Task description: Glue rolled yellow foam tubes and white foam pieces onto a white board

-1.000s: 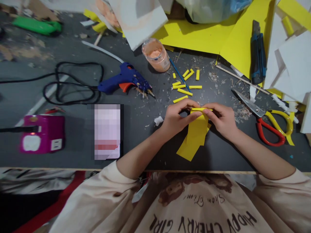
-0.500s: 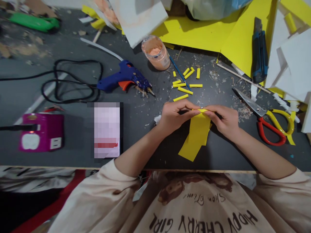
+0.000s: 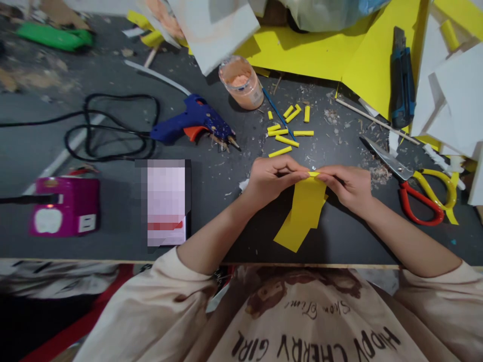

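My left hand [image 3: 272,180] and my right hand [image 3: 347,186] meet over the dark table, both pinching the top edge of a yellow paper strip [image 3: 302,213]. The fingers curl round that edge, which looks rolled into a thin tube. The rest of the strip lies flat toward me on the table. Several short yellow paper rolls [image 3: 287,131] lie scattered just beyond my hands.
A blue glue gun [image 3: 192,122] with a black cord [image 3: 109,130] lies to the left, a jar of orange paste [image 3: 241,83] behind it. Scissors [image 3: 411,186] lie right, a utility knife [image 3: 402,80] and yellow sheets [image 3: 320,53] at the back. A pink box [image 3: 64,206] and a phone [image 3: 166,203] sit near left.
The rolled top edge has been turned tighter between my fingers, and both hands have closed in slightly on it. The strip has shifted a little on the table.
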`<state>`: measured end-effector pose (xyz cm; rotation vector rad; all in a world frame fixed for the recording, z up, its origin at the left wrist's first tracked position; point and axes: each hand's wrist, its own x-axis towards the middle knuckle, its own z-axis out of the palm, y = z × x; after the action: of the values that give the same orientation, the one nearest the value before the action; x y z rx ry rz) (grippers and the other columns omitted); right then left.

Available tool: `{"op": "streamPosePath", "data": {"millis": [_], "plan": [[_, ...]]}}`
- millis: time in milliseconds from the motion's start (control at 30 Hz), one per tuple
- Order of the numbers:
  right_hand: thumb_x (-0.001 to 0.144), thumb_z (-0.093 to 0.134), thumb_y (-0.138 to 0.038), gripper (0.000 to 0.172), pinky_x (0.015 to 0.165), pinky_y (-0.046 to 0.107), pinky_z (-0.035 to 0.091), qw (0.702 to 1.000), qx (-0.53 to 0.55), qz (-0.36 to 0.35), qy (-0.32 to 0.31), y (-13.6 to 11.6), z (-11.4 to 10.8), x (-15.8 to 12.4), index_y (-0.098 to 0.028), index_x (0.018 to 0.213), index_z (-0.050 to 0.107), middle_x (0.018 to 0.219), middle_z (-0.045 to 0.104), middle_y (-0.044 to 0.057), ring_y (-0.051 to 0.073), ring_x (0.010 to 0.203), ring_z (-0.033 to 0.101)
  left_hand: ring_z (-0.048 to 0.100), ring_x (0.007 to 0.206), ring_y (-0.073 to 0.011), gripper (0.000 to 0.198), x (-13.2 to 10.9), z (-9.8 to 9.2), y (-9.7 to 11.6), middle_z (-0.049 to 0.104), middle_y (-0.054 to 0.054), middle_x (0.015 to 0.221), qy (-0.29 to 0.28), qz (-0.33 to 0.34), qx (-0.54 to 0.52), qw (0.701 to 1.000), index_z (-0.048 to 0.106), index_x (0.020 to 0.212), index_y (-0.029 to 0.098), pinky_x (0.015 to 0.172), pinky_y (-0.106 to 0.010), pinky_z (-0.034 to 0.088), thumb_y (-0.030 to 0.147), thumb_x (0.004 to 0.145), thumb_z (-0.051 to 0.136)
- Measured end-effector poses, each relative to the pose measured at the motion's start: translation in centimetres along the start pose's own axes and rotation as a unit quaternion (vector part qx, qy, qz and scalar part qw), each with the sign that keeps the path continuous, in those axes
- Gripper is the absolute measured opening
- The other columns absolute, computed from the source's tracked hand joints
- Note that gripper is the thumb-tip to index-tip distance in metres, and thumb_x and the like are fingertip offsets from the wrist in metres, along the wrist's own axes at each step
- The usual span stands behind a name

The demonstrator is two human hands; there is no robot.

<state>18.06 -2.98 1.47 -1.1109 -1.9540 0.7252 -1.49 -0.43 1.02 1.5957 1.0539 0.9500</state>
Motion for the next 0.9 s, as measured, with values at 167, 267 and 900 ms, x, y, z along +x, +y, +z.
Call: {"op": "streamPosePath", "data": {"millis": [167, 267, 900], "plan": [[0.096, 0.05, -0.029, 0.023, 0.06, 0.018, 0.052, 0.999, -0.021, -0.038, 0.013, 0.13, 0.17, -0.09, -0.023, 0.09, 0.072, 0.083, 0.078, -0.001, 0.01, 0.068, 0.072, 0.067, 0.062, -0.01, 0.033, -0.06, 0.14, -0.09, 0.075, -0.005, 0.076, -0.017, 0.094, 0.03, 0.995, 0.073, 0.08, 0.016, 0.057, -0.017, 0.051, 0.048, 0.083, 0.065], [0.096, 0.05, -0.028, 0.022, 0.062, 0.02, 0.053, 0.998, -0.03, -0.047, 0.012, 0.26, 0.37, -0.18, -0.023, 0.092, 0.071, 0.083, 0.078, -0.001, 0.011, 0.069, 0.073, 0.068, 0.063, -0.009, 0.023, -0.15, 0.26, -0.17, 0.075, -0.004, 0.076, -0.009, 0.136, 0.04, 0.99, 0.073, 0.082, 0.017, 0.059, -0.015, 0.051, 0.038, 0.086, 0.066], [0.096, 0.048, -0.024, 0.023, 0.066, 0.021, 0.055, 0.998, -0.015, -0.053, 0.018, 0.1, 0.25, -0.19, -0.024, 0.091, 0.071, 0.085, 0.078, 0.0, 0.012, 0.073, 0.073, 0.067, 0.059, -0.0088, 0.029, -0.28, 0.48, -0.07, 0.074, -0.002, 0.069, 0.013, 0.123, 0.052, 0.991, 0.072, 0.075, 0.018, 0.056, -0.015, 0.049, 0.043, 0.087, 0.063]]}}
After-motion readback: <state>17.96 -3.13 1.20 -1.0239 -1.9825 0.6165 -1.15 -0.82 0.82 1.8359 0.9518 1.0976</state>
